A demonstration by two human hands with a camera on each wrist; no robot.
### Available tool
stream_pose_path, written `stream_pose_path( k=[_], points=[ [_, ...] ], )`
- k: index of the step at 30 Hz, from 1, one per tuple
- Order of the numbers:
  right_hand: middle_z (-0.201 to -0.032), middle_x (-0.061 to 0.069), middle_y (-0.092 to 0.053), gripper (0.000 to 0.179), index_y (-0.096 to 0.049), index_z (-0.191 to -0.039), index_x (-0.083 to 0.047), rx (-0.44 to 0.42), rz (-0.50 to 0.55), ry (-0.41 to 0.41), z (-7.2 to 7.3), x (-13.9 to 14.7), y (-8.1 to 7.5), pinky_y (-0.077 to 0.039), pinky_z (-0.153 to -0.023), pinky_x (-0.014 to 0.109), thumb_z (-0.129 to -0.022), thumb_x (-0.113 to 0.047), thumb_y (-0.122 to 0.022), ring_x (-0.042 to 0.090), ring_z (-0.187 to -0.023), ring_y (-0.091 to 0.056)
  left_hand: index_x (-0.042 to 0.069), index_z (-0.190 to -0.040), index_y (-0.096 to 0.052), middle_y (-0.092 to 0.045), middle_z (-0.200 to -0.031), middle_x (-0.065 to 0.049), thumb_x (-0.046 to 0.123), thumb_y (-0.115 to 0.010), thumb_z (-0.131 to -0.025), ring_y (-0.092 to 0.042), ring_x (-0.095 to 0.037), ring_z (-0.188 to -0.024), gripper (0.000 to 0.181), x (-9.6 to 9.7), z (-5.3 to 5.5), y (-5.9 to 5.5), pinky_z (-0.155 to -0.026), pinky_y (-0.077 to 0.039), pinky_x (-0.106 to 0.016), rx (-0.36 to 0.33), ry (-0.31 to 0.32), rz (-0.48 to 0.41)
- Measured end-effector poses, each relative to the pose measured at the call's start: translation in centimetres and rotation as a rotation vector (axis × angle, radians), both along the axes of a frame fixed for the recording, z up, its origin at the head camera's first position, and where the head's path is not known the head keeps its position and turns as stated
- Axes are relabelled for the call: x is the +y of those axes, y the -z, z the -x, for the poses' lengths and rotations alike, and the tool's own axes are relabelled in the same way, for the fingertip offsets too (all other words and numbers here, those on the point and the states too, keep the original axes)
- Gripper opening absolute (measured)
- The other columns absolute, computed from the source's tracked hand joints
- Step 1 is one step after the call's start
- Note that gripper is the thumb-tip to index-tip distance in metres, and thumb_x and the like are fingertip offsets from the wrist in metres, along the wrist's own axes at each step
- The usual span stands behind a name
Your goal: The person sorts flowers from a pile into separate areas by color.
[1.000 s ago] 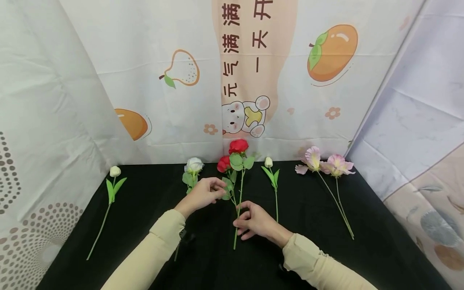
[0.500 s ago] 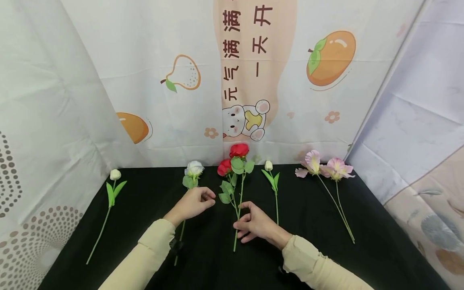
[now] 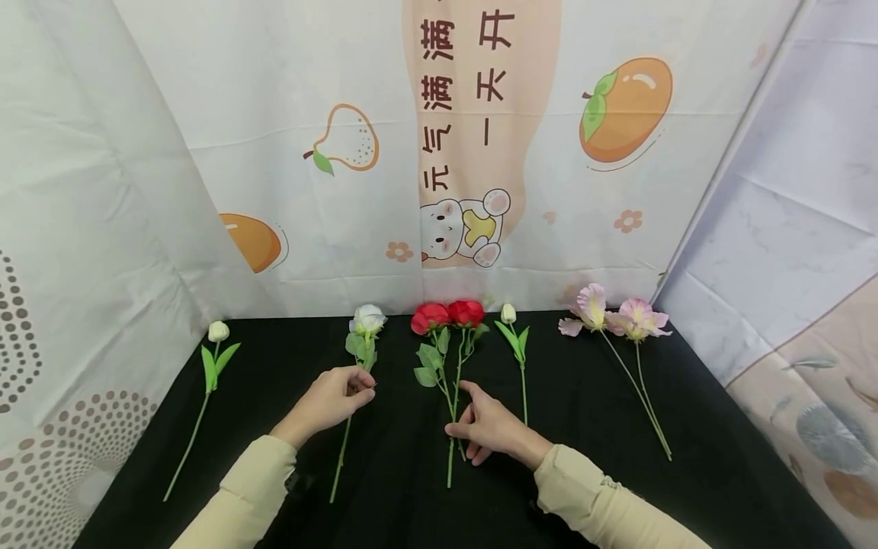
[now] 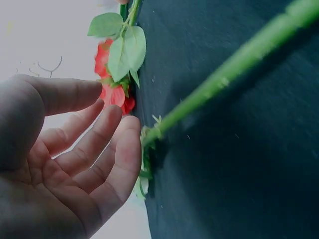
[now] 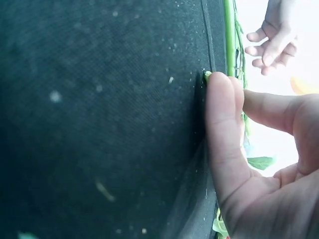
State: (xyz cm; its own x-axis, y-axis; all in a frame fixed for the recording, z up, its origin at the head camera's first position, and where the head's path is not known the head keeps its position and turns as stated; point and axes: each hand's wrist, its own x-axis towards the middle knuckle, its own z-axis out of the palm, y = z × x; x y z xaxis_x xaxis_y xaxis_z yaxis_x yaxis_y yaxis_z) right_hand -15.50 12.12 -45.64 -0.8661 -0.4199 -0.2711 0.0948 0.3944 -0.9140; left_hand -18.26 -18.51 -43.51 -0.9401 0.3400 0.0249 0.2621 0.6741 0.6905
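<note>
Two red roses lie side by side in the middle of the black cloth, their green stems crossing low down. My right hand pinches at the stems near that crossing; in the right wrist view its fingertips partly hide the green stem. To the left lies a white rose, and my left hand hovers over its stem. In the left wrist view, the left fingers are loosely bent with nothing between them, beside a thick green stem.
A white tulip lies at the far left of the black cloth. Another white tulip is just right of the red roses. Two pink flowers with crossing stems lie further right. A printed curtain stands behind.
The right-hand red rose has come down beside the other one, its head lower than before. My left hand has drawn away leftward, from the red roses to above the white rose's stem.
</note>
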Motion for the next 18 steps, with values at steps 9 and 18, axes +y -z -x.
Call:
stream_pose_path(
  k=[9,18],
  points=[
    [-0.086,0.01,-0.066,0.079,-0.024,-0.157,-0.001,0.007,-0.022,-0.008,-0.1,0.0,-0.1,-0.058,-0.048,0.04,-0.096,-0.017,-0.073,0.019,-0.051,-0.064,0.005,-0.105,-0.071,-0.068,-0.089,0.003,0.01,-0.069,-0.096,-0.061,-0.013,-0.074,0.011,-1.2,-0.4,0.4,-0.067,-0.054,-0.031,-0.019,-0.022,-0.007],
    [-0.09,0.012,-0.067,0.063,-0.036,-0.15,0.0,0.011,0.019,-0.029,-0.1,0.7,-0.7,-0.06,-0.052,0.042,-0.099,-0.019,-0.069,0.023,-0.057,-0.066,0.005,-0.106,-0.072,-0.068,-0.088,0.002,0.01,-0.07,-0.096,-0.062,-0.013,-0.074,0.011,-1.6,-0.4,0.3,-0.067,-0.053,-0.031,-0.02,-0.031,-0.019]
  ],
)
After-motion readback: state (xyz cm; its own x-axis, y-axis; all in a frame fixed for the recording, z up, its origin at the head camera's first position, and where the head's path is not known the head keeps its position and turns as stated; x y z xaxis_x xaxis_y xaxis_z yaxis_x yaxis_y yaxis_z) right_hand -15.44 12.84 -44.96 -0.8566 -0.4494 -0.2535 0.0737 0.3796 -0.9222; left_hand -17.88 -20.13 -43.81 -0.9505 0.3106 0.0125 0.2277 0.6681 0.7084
